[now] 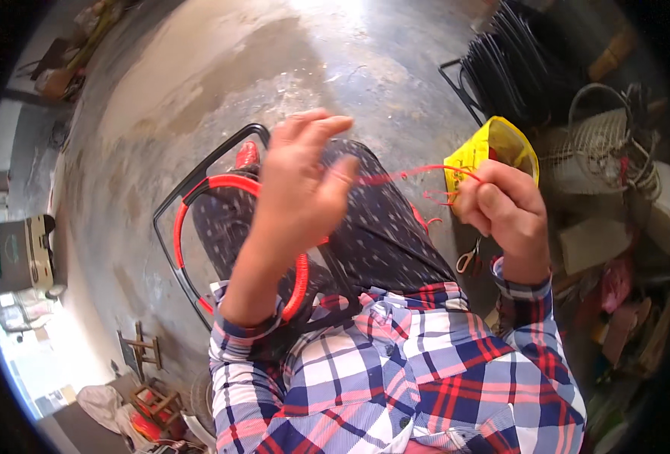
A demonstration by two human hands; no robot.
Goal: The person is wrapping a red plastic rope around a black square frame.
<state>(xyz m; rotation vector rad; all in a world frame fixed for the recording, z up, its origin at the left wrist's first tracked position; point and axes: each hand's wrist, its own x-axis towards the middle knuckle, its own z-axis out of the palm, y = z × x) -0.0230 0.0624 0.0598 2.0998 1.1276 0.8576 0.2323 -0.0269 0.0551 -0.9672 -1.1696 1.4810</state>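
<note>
My right hand (505, 208) is closed, pinching a thin red plastic strand (426, 168). The strand runs leftward to my left hand (301, 178), which is smeared by motion, its fingers stretched and thumb apart; whether the strand touches it is unclear. Below that hand, a round ring (302, 287), mostly wrapped in red with black sections, lies over my lap. It is on a black tubular frame (170, 216), partly hidden by my left forearm. More loose red strand ends hang under my right hand.
A yellow bag (467, 155) stands open beyond my right hand, something red inside. Scissors (469, 257) lie on the floor at my right. Several black frames (513, 72) are stacked far right, near coiled cord (600, 136). Small wooden stools (153, 401) stand lower left.
</note>
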